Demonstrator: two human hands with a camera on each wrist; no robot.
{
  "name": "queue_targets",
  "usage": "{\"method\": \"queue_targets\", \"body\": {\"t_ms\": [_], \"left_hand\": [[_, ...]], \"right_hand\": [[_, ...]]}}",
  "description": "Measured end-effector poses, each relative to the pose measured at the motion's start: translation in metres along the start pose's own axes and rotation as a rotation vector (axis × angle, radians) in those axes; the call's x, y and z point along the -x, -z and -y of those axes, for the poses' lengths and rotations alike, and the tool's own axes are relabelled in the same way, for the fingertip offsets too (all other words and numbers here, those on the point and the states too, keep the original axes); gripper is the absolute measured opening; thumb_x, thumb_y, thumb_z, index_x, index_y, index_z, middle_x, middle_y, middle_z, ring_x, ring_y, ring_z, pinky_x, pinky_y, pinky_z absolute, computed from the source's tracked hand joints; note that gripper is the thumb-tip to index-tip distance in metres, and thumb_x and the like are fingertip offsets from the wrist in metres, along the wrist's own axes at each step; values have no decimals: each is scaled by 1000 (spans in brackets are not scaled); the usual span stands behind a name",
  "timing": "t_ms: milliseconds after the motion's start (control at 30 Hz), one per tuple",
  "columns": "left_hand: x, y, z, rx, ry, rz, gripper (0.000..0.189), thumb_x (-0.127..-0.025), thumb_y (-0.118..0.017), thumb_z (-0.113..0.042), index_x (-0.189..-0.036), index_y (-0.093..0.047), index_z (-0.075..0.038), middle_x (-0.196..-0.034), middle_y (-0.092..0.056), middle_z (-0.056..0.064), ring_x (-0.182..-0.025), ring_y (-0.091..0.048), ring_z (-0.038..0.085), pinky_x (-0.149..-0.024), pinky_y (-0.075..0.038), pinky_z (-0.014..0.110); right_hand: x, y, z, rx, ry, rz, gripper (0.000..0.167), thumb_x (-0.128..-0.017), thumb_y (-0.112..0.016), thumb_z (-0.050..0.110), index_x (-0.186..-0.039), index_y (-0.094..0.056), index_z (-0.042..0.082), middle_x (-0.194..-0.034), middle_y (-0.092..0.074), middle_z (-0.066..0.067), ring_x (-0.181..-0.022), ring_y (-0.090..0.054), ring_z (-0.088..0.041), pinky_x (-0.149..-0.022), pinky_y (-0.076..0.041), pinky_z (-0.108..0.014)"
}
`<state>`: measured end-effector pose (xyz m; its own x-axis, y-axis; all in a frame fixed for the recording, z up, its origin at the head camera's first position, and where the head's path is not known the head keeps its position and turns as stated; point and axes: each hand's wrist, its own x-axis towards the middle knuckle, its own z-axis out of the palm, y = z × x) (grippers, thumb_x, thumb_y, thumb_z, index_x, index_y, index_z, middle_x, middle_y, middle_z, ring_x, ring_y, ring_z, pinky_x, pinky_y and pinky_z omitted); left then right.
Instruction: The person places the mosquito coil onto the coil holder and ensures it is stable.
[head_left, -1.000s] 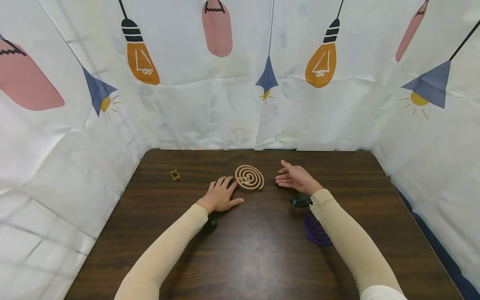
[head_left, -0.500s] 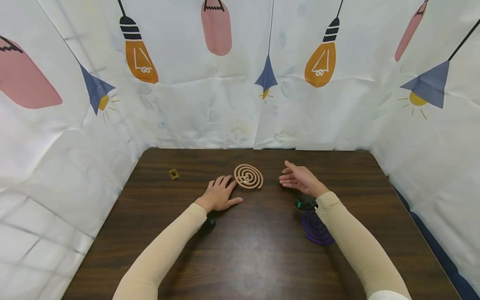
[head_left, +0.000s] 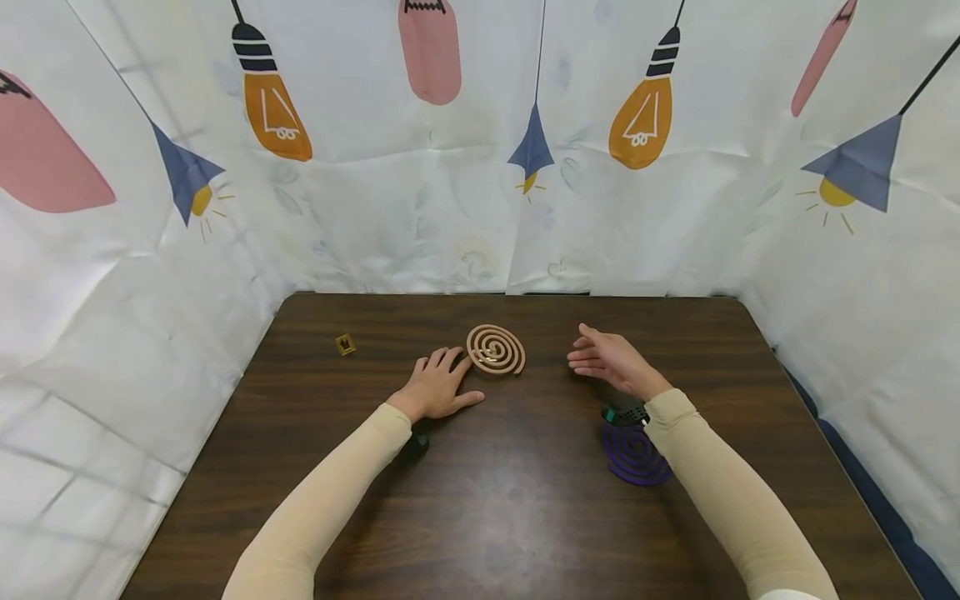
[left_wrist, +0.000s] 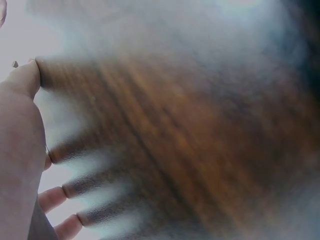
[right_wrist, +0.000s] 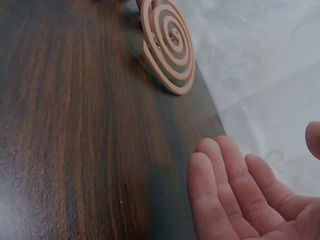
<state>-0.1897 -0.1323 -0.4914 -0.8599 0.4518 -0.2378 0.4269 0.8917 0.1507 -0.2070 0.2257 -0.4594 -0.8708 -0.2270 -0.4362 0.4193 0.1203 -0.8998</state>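
Tan spiral coil (head_left: 493, 350), lying near the far edge of the desk (head_left: 517, 517), was judged best steadied by light fingertip contact, the spread left hand (head_left: 435, 392) being placed at its left rim and the empty, straight-fingered right hand (head_left: 617, 362) held apart.

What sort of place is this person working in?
Probably a makeshift indoor workspace, though the wider room is hidden. Lamp-printed white sheeting screens the back and both sides of a dark wood-grain table, where a tan spiral coil lies beside the person's left hand.
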Motion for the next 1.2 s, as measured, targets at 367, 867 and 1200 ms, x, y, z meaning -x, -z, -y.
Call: {"method": "queue_targets", "body": {"t_ms": [367,867,1200], "left_hand": [[-1,1,0,-7,-9,-4,83,-102,-44,-69,-166,-27,-18,-172,-22,16,-159,-22,41,-122,-28,63],[-4,-1,4,18,-2,2,83,-102,-45,-69,-166,-26,-20,-172,-22,15,-159,-22,41,-122,-28,63],[1,4,15,49,-36,-54,82,-103,-47,-66,-166,-25,-18,-170,-26,17,-156,-27,42,-119,-31,65]], "right_hand": [[12,7,-5,21,34,-3,80,-107,-47,56,-152,-38,-9,-121,-71,-12,-103,-75,-16,-95,-61,-30],[27,19,-15,188,108,-51,68,-108,-52,45,-144,-44,-12,-122,-69,-21,-109,-73,-24,-90,-61,-26],[46,30,-26,314,131,-99,67,-107,-53,48,-142,-49,-8,-136,-62,-31,-121,-68,-35,-99,-59,-32]]}}
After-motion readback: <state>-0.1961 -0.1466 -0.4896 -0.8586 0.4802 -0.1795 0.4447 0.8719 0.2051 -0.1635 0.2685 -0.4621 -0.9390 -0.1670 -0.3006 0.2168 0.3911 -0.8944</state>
